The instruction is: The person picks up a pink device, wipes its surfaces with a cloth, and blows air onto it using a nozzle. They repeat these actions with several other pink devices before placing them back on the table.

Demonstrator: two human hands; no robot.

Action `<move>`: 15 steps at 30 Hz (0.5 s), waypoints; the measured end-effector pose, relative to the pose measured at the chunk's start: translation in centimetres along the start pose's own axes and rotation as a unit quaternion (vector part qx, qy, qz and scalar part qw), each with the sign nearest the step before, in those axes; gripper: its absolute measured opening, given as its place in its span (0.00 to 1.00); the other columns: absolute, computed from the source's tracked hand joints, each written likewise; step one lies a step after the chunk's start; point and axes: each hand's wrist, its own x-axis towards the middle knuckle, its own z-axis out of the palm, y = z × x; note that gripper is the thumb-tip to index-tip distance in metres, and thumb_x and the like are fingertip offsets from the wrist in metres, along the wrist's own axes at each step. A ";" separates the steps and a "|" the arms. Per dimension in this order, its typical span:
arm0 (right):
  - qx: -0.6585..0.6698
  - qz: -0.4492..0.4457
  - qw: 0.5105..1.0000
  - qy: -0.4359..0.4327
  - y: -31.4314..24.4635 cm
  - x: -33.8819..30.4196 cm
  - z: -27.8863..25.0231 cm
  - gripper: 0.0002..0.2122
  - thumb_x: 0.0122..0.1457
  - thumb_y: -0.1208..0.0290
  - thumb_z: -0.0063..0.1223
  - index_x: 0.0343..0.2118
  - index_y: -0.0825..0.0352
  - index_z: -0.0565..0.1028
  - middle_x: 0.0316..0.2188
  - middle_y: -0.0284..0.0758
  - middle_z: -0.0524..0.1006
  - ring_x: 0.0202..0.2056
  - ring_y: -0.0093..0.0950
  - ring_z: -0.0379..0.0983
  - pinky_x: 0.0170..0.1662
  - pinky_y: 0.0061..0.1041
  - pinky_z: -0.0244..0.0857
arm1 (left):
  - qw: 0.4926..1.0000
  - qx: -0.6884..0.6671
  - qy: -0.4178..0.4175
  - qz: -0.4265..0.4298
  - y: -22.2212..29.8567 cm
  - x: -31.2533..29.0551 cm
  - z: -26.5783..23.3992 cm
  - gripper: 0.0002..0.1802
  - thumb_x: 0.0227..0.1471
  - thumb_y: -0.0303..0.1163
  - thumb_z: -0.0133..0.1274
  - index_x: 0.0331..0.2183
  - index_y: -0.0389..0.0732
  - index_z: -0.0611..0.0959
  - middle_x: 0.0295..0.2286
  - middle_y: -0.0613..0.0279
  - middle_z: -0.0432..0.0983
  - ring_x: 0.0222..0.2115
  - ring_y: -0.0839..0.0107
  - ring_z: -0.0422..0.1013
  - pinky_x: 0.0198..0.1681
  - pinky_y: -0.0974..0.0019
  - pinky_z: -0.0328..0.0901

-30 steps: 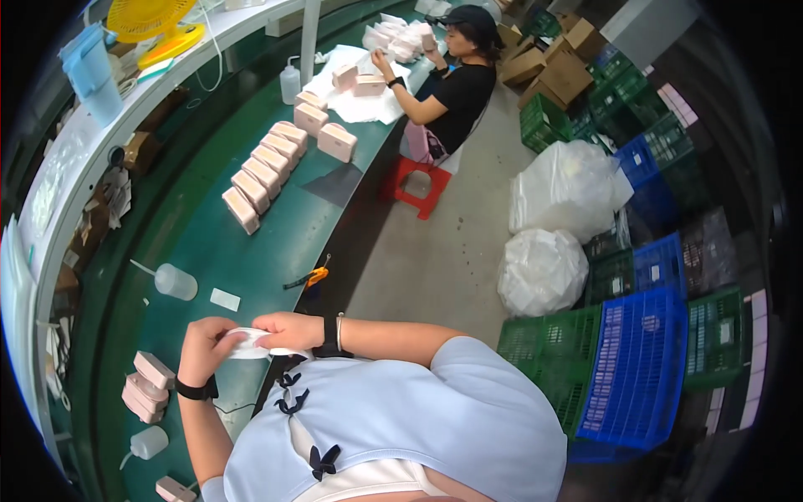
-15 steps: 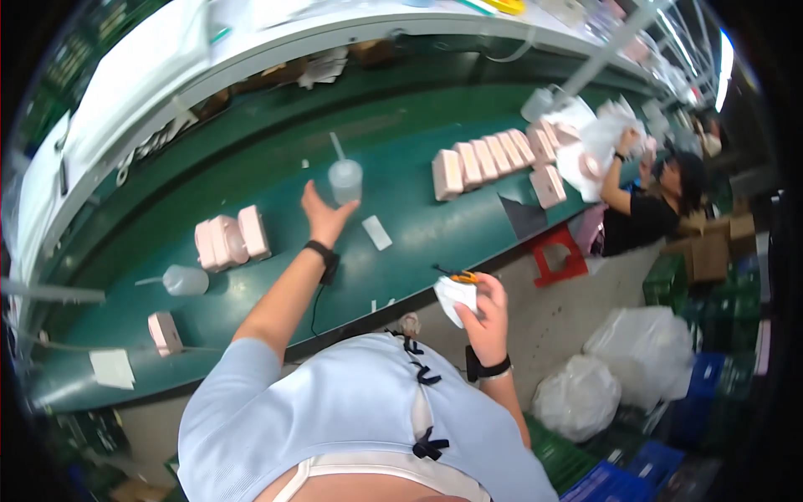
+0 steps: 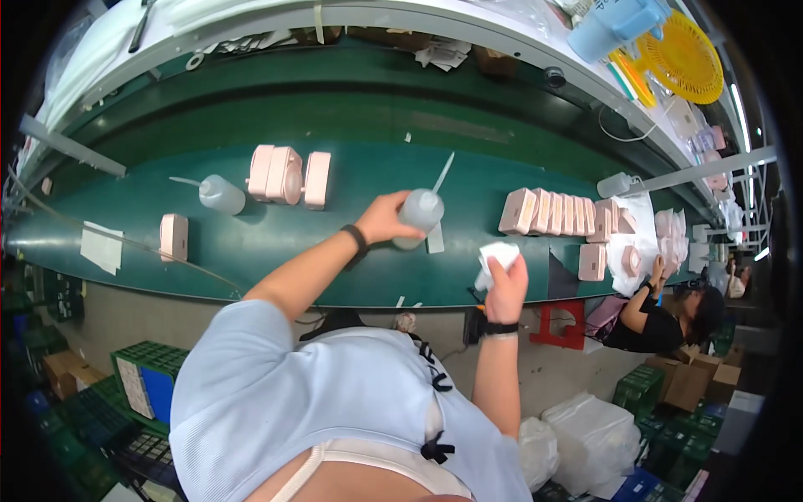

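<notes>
My left hand [image 3: 386, 219] is wrapped around a translucent squeeze bottle [image 3: 424, 209] with a long thin spout. The bottle is at the middle of the green work table [image 3: 360, 276], with a small pale strip [image 3: 435, 240] behind it. In my right hand [image 3: 508, 290], over the table's near edge, is a folded white cloth [image 3: 498, 252]. Something dark and orange shows below the cloth, mostly hidden by the fingers. To the left of the bottle stand several pale pink box-shaped units [image 3: 273, 174]. A longer row of pink units [image 3: 548, 212] stands to its right.
A second squeeze bottle [image 3: 222, 195] lies tilted at the left, near a single pink unit [image 3: 174, 238] and a white sheet [image 3: 102, 248]. At the right a co-worker [image 3: 669, 314] handles pink items. A red stool [image 3: 559, 326] stands beside the table; a shelf [image 3: 368, 18] runs behind it.
My left hand, open beside the bottle before, has closed around it. My right hand has turned, so the cloth now points upward and the orange-and-black tool is mostly hidden. The view has swung.
</notes>
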 end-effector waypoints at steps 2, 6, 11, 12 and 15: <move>0.014 0.009 0.998 -0.061 1.8 2.7 1.2 0.18 0.55 0.87 0.50 0.49 0.72 0.69 0.42 0.35 0.76 0.44 0.26 0.74 0.49 0.25 0.66 | 0.998 0.041 -0.045 0.010 1.3 -4.2 -1.1 0.40 0.29 0.42 0.74 0.47 0.38 0.79 0.37 0.53 0.81 0.38 0.62 0.78 0.46 0.63 0.70; -0.008 0.044 0.986 -0.160 4.1 5.6 3.7 0.20 0.51 0.90 0.47 0.49 0.72 0.69 0.45 0.35 0.75 0.47 0.26 0.73 0.52 0.25 0.64 | 0.989 0.108 -0.093 -0.028 3.4 -9.5 -2.1 0.38 0.29 0.47 0.73 0.43 0.38 0.82 0.33 0.52 0.82 0.33 0.60 0.78 0.40 0.63 0.71; -0.009 0.067 0.946 -0.318 5.0 5.4 6.2 0.23 0.48 0.90 0.44 0.51 0.72 0.69 0.46 0.35 0.75 0.49 0.28 0.72 0.54 0.26 0.63 | 0.969 0.225 -0.067 -0.070 5.0 -15.1 -1.3 0.32 0.30 0.49 0.72 0.36 0.37 0.84 0.30 0.52 0.82 0.30 0.60 0.78 0.37 0.62 0.71; -0.005 0.053 0.937 -0.346 5.2 5.4 6.5 0.24 0.48 0.90 0.44 0.52 0.72 0.68 0.46 0.36 0.75 0.49 0.29 0.72 0.55 0.26 0.63 | 0.975 0.215 -0.045 -0.048 4.2 -16.0 -1.1 0.32 0.30 0.51 0.71 0.34 0.38 0.84 0.29 0.51 0.81 0.30 0.57 0.77 0.36 0.60 0.71; -0.044 0.044 0.926 -0.372 5.8 5.5 6.2 0.24 0.48 0.88 0.48 0.52 0.71 0.69 0.46 0.34 0.75 0.49 0.28 0.72 0.55 0.28 0.63 | 0.972 0.227 -0.027 -0.058 3.3 -17.6 0.3 0.33 0.28 0.52 0.71 0.35 0.39 0.84 0.28 0.51 0.81 0.30 0.54 0.77 0.36 0.58 0.71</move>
